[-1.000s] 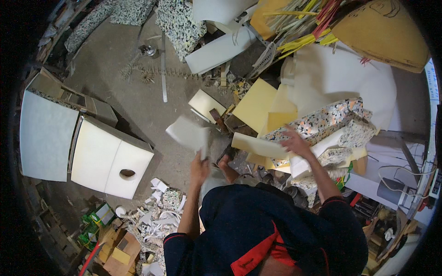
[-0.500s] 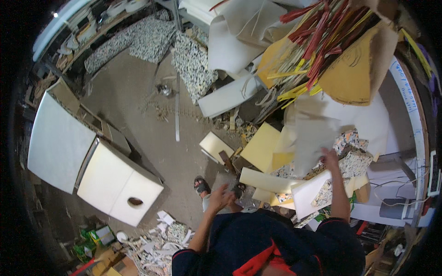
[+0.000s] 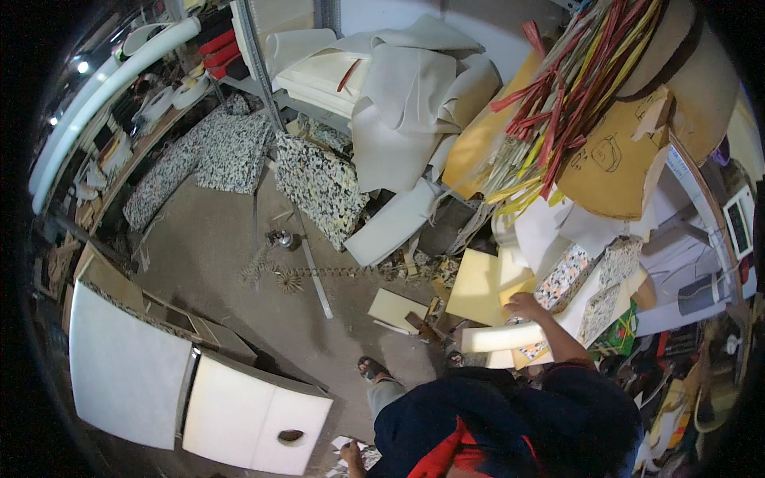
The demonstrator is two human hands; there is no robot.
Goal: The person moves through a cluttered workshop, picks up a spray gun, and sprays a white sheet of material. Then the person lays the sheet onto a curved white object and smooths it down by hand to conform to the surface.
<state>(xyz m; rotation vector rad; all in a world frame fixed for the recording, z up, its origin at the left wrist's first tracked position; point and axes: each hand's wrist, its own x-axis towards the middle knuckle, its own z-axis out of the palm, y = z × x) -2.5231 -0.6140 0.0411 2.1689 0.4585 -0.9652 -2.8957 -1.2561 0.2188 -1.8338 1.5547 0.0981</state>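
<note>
We see the cream foam strip (image 3: 498, 340) lying near a yellow foam sheet (image 3: 472, 288), the right hand (image 3: 523, 306) close by and the left hand (image 3: 351, 456) at white scraps (image 3: 342, 441), though we cannot tell whether either is spread or pinching anything.

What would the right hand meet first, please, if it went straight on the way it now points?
The right hand would probably meet the flat pale yellow foam sheet ahead of it to the left, though its height above that sheet is unclear.
</note>
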